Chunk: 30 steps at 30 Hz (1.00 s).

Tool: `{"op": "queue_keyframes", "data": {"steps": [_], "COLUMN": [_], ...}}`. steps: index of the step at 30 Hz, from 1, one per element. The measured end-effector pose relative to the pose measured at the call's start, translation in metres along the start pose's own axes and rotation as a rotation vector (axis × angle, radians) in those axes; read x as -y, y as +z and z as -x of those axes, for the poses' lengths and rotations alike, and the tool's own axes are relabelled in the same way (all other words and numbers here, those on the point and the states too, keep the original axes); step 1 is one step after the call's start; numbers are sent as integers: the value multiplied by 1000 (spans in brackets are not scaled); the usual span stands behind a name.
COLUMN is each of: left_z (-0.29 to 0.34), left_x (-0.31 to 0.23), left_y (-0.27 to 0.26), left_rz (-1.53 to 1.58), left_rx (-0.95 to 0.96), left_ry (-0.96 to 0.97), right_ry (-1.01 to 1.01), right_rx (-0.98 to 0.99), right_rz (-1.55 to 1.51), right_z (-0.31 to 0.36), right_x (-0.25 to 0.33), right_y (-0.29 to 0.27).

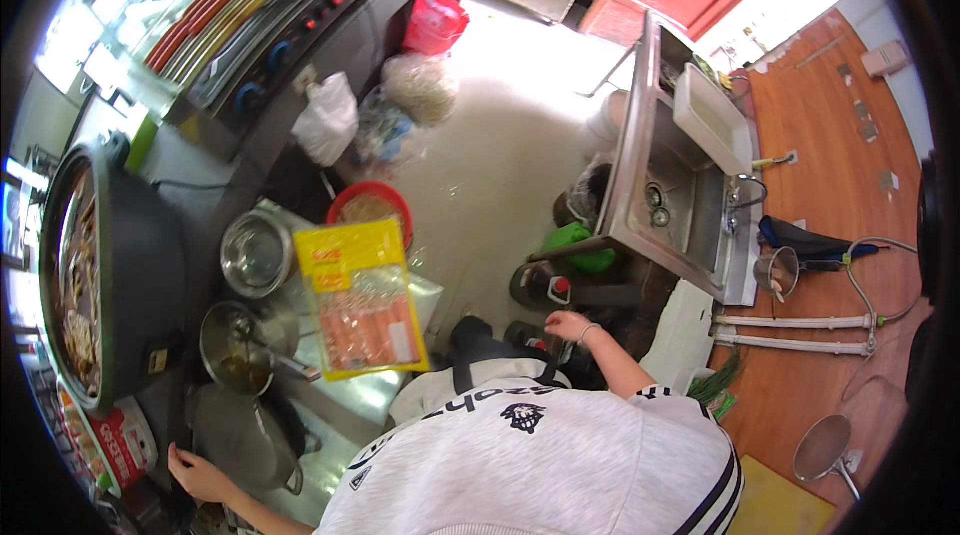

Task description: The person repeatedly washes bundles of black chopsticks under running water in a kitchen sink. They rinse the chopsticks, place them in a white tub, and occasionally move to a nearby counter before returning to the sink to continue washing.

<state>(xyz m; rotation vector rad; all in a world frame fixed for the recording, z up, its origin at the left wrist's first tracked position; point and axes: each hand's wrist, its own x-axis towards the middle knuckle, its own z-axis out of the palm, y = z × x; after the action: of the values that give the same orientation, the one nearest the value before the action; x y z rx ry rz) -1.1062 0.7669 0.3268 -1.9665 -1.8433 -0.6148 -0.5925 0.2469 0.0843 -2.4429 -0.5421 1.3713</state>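
Note:
My left hand (200, 477) is at the lower left, beside a grey pan (235, 450) with a loop handle, its fingers loosely spread and nothing visible in them. Out to the right, my right hand (570, 326) hangs over the floor side, fingers slightly bent and nothing visible in it. A thin band circles that wrist. In front of me a yellow and clear packet of sausages (370, 320) lies on the steel counter (345, 430), partly past its edge. Left of it are a steel pot (222, 340) with a ladle (262, 335) inside and a steel bowl (256, 253) with liquid.
A large dark cooker (135, 280) full of food stands at the far left. On the floor are a red basin (398, 200), plastic bags (328, 120) and dark bottles (535, 285). To the right stands a steel sink (690, 225); a strainer (823, 445) hangs on the wooden wall.

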Motion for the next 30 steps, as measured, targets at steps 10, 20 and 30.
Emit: {"op": "queue_keyframes", "data": {"steps": [10,20,30], "left_z": [163,278,518], "left_x": [-499,-840,-1292], "left_y": [-21,-102,-165], "left_rz": [677,1147,1330], "left_rx": [1150,1003,1146], "left_ry": [1199,2005,1988], "right_ry": [58,245,546], "right_rx": [-347,-900,-1643], "right_rz": [-143,-1038,-1722], "right_z": [50,106,-7], "right_x": [-53,-83,-95], "right_y": [-117,-125,-207]}}
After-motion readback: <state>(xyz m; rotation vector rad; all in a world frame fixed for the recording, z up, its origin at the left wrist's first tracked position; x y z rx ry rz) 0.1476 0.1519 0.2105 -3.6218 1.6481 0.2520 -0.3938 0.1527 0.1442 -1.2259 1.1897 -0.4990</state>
